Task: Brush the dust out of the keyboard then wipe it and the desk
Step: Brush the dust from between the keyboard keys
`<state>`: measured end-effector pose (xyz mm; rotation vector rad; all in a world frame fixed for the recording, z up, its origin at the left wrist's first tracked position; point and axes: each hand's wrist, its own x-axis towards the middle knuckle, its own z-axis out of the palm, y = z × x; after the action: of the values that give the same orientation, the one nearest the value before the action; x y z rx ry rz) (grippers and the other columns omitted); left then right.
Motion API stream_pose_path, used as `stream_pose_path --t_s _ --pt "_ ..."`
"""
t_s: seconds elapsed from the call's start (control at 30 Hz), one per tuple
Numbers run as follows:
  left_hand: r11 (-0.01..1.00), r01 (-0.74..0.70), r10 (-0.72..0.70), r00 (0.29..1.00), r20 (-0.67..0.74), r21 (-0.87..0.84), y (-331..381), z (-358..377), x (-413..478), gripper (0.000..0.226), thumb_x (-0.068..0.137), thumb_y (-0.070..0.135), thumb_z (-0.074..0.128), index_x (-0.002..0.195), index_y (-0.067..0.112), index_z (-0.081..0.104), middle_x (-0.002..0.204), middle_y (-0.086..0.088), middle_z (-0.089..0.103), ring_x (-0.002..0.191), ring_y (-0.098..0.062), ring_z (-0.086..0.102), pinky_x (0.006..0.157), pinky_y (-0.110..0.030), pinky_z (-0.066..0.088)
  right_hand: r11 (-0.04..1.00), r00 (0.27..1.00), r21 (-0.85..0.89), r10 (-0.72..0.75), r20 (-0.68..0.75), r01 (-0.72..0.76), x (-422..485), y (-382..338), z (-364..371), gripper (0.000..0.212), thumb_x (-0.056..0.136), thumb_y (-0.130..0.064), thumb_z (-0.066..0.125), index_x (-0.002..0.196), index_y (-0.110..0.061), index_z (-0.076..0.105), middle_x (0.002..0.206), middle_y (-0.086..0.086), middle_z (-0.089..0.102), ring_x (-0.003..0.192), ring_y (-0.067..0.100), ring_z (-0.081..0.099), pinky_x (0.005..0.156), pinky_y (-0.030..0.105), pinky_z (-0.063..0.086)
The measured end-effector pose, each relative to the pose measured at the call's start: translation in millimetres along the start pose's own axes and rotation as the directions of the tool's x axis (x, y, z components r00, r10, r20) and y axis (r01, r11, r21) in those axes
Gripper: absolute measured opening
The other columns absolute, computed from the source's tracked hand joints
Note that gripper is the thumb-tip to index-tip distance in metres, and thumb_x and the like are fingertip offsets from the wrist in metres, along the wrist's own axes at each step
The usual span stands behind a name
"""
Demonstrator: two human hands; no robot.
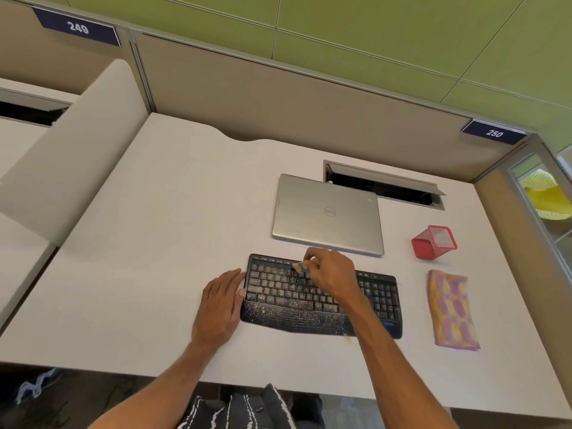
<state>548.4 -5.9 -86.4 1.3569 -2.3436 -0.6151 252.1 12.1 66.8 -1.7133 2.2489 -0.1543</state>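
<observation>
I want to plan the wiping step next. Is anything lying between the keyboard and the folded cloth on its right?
Nothing visible does. The cloth lies flat on the desk just right of the keyboard, with only bare desk between. The red mesh holder sits farther back, out of that path.

Left hand (223, 300) flat, right hand (332, 272) pinched.

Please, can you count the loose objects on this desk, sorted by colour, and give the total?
Black: 1, the dusty black keyboard
Silver: 1, the closed silver laptop
Red: 1, the red mesh pen holder, lying tipped over
Yellow and purple: 1, the folded patterned cloth
Pale: 1, the small brush in the right hand
Total: 5
</observation>
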Motion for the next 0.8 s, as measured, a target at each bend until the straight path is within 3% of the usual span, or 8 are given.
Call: stream_pose_path --t_s 0.1,0.33,0.5,0.67,0.8 --pt "1.0 0.001 -0.001 1.0 -0.002 0.0 0.1 -0.1 -0.4 0.05 0.12 0.039 0.026 0.164 0.026 0.046 0.166 0.009 0.046 0.157 -0.012 0.036 0.132 -0.042 0.027 0.986 0.992 -0.12 -0.112 0.065 0.119 -2.0 12.1 -4.3 0.016 0.107 -0.038 0.055 0.109 -0.034 0.071 0.085 -0.014 0.073 0.064 0.003 0.057 0.064 0.022 0.044" --pt "1.0 -0.004 0.004 1.0 -0.003 -0.006 0.0 -0.4 0.5 0.05 0.12 0.04 0.025 0.163 0.027 0.046 0.165 0.009 0.046 0.157 -0.011 0.036 0.132 -0.041 0.026 0.962 0.966 -0.125 -0.225 0.131 0.241 5.4 -2.1 10.3 0.016 0.107 -0.035 0.055 0.114 -0.032 0.07 0.098 -0.014 0.076 0.079 0.005 0.063 0.086 0.031 0.057" --pt "1.0 -0.007 0.007 1.0 -0.017 -0.001 0.1 -0.9 0.3 0.05 0.119 0.039 0.026 0.162 0.026 0.049 0.164 0.009 0.048 0.155 -0.011 0.039 0.131 -0.04 0.027 0.955 0.954 -0.099 -0.264 0.142 0.279 11.2 -15.9 13.3 0.017 0.106 -0.036 0.057 0.112 -0.029 0.07 0.094 -0.012 0.075 0.075 0.004 0.06 0.085 0.03 0.056" --pt "1.0 -0.016 0.016 1.0 -0.027 -0.007 1.5 -2.2 -0.1 0.049 0.12 0.038 0.027 0.161 0.025 0.05 0.163 0.006 0.05 0.154 -0.013 0.041 0.131 -0.041 0.03 0.953 0.951 -0.068 -0.288 0.11 0.296 11.5 -28.6 12.7 0.018 0.107 -0.039 0.055 0.115 -0.032 0.069 0.096 -0.015 0.076 0.07 -0.001 0.053 0.076 0.023 0.045" --pt "1.0 -0.017 0.017 0.999 -0.028 -0.01 1.0 -2.1 0.0 0.049 0.12 0.038 0.027 0.161 0.024 0.05 0.163 0.007 0.05 0.154 -0.013 0.041 0.131 -0.04 0.029 0.972 0.976 -0.1 -0.207 0.073 0.214 8.0 -11.8 3.3 0.018 0.106 -0.041 0.056 0.112 -0.033 0.07 0.089 -0.017 0.073 0.061 -0.006 0.048 0.076 0.025 0.052"
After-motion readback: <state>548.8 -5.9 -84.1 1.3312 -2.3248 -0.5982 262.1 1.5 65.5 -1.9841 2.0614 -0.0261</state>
